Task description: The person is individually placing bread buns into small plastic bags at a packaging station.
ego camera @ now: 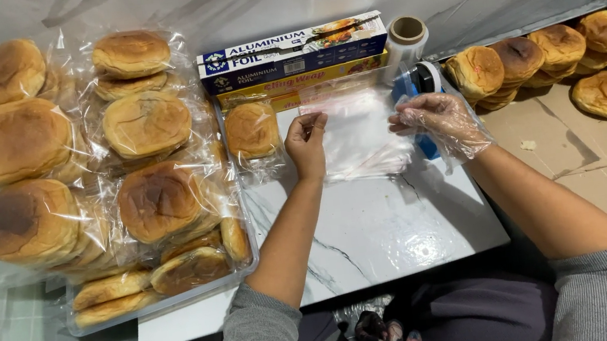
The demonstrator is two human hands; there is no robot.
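grey sleeves lead up to my hands over the white marble board (375,231). my bare left hand (306,145) pinches one edge of a clear plastic sheet (359,135) and my gloved right hand (441,123) pinches the other, just beside a wrapped bun (251,130). bagged buns (83,178) fill a tray at left.

Golden-brown buns (146,124), a white grey-veined marble board (374,224), a blue foil box (292,51), perhaps yellow beneath.

**What the view keeps back**

The clear bag (359,135) hides part of the blue object (422,110) behind it; the foil box (292,51) covers most of the yellow box (303,79) beneath; lower buns in the wrapped stacks (84,185) sit hidden; the person's lap and sleeves run off the bottom edge.
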